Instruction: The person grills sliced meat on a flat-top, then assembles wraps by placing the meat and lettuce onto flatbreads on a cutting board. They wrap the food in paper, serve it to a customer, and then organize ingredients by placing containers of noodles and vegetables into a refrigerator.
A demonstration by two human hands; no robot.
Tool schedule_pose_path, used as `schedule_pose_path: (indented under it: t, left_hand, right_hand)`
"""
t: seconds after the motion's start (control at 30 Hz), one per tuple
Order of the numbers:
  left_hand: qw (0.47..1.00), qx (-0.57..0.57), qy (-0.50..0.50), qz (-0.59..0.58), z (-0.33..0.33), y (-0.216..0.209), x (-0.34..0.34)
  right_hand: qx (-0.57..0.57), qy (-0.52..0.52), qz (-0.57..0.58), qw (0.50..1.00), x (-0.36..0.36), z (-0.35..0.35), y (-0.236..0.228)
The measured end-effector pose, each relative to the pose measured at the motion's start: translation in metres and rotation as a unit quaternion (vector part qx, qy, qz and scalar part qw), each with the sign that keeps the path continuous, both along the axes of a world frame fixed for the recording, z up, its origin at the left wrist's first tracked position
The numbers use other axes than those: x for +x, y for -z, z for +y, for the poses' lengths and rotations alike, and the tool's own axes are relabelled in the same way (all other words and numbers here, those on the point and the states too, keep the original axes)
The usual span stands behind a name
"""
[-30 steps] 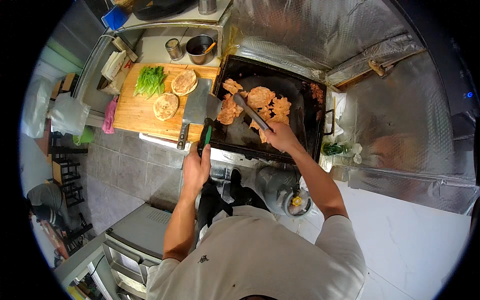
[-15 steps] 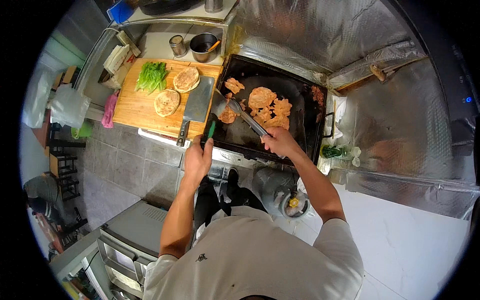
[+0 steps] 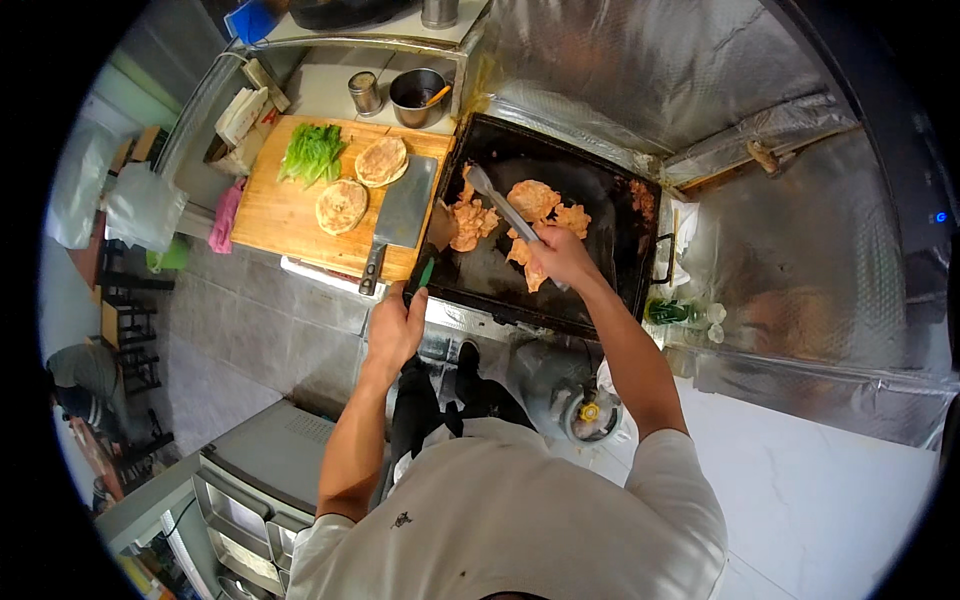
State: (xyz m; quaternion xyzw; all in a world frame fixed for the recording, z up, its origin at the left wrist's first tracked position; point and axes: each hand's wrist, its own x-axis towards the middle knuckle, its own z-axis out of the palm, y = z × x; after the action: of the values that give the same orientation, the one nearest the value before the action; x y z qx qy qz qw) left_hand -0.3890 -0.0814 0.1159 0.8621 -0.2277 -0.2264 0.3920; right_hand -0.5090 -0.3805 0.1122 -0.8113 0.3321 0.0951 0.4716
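My left hand point(image 3: 394, 328) is closed round the green and black handle of a spatula point(image 3: 427, 272), whose flat grey blade rests at the left side of the black griddle point(image 3: 590, 310). My right hand point(image 3: 562, 256) grips metal tongs point(image 3: 510, 212) above the griddle, their tips near the upper left meat. Browned, orange-tinted meat point(image 3: 468, 224) lies in a pile beside the spatula blade. More meat slices point(image 3: 533, 200) are spread over the middle of the griddle, partly hidden by the tongs and my right hand.
Left of the griddle, a wooden board point(image 3: 275, 225) bears lettuce point(image 3: 312, 154), two round flatbreads point(image 3: 342, 207) and a cleaver point(image 3: 403, 210). Behind it stand a dark pot point(image 3: 418, 98) and a metal canister point(image 3: 365, 94). A gas cylinder point(image 3: 550, 375) sits below; a green bottle point(image 3: 668, 311) stands right.
The tongs have swung up and left, and some meat has shifted into the left pile by the spatula. Pieces in the middle now lie more spread apart.
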Motion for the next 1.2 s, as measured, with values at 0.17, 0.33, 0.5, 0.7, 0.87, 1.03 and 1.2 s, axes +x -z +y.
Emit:
schedule_pose_path:
  t: [0.17,0.33,0.5,0.7,0.87,1.03,1.2]
  left_hand:
    - [0.999,-0.038,-0.018,-0.004,-0.012,-0.019,-0.002]
    - [0.999,0.020,0.021,-0.025,-0.023,0.013,0.011]
    - [0.999,0.024,0.035,-0.034,-0.022,0.018,0.015]
    - [0.999,0.016,0.035,-0.022,-0.023,0.014,0.016]
    - [1.000,-0.005,0.013,-0.012,-0.023,0.008,0.011]
    - [1.000,0.004,0.022,-0.006,-0.018,0.018,0.011]
    - [1.000,0.017,0.019,-0.001,-0.020,0.014,0.011]
  right_hand:
    - [0.112,0.032,0.005,0.993,-0.050,0.019,0.023]
    - [0.099,0.095,0.002,0.991,-0.073,0.039,0.035]
    - [0.157,0.107,-0.023,0.981,-0.087,0.042,0.026]
    - [0.223,0.105,-0.111,0.963,-0.076,0.056,0.002]
    - [0.209,0.103,-0.055,0.971,-0.060,0.059,0.058]
    - [0.184,0.107,-0.065,0.975,-0.061,0.062,0.043]
    - [0.162,0.135,-0.058,0.976,-0.100,0.059,0.038]
